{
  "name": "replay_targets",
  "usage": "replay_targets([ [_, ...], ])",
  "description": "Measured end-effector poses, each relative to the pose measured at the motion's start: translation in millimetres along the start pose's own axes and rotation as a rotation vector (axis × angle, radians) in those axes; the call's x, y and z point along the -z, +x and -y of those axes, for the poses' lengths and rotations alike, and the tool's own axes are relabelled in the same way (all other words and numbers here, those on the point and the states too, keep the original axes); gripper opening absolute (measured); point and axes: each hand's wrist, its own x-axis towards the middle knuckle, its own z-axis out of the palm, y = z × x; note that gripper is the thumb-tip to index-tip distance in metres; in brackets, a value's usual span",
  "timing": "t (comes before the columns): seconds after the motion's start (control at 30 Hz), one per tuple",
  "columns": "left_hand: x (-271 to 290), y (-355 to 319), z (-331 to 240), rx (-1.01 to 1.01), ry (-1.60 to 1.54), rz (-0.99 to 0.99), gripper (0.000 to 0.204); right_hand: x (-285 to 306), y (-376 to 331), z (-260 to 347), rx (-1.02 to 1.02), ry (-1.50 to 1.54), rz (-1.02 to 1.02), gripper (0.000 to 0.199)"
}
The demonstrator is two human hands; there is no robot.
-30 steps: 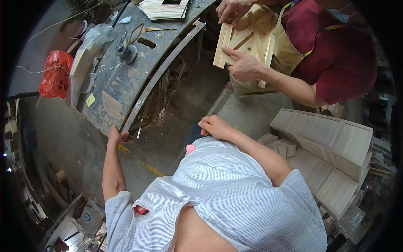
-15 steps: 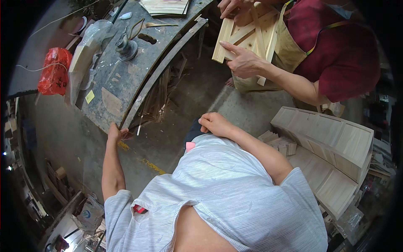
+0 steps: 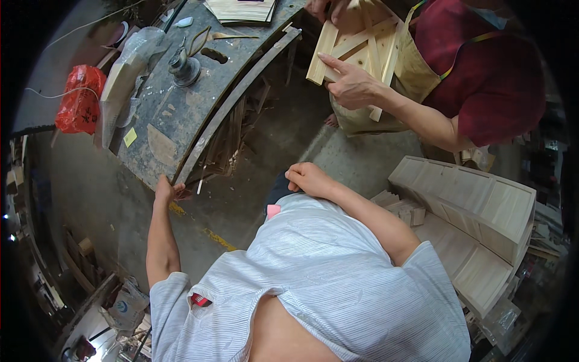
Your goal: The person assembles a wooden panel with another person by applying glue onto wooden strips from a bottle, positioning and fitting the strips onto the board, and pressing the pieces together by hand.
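My left hand [image 3: 170, 189] is closed around the near corner of a worn, dark workbench [image 3: 181, 114], its thumb side against the edge. Against the front of my striped shirt, at the waist, rests my right hand [image 3: 309, 179], with its fingers curled in and no object showing in them. On the bench top stands a round-based power tool [image 3: 185, 71], like a sander, with a cord beside it. Near my left hand a brown patch [image 3: 161, 145] and a yellow paper slip [image 3: 129, 137] lie on the bench.
Across from me a co-worker in an apron [image 3: 422, 66] holds a wooden frame with crossed slats [image 3: 353, 45]. Thin boards [image 3: 241, 11] are stacked on the bench. Pale panelled wooden pieces [image 3: 464, 190] stand at my right. A red bag [image 3: 80, 99] sits beyond the bench's left side.
The co-worker's wooden frame and hands have shifted slightly upward in the picture. My own hands have stayed in place.
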Motion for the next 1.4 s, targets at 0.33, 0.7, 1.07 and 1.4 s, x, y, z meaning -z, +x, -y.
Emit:
replay_targets([
  [0.33,3,-7,-12,-0.037,0.225,-0.083,0.048,1,1,-3,-0.007,0.028,-0.004,0.037],
  [0.7,-3,8,2,0.090,-0.048,-0.049,0.042,7,1,-1,0.001,0.025,-0.008,0.034],
  [1.07,-5,27,64,0.022,0.036,-0.050,0.056,35,-12,-24,0.072,0.183,-0.185,0.030],
  [1.4,-4,17,31,0.146,-0.166,-0.021,0.055,48,-19,-44,0.020,0.259,-0.199,0.030],
])
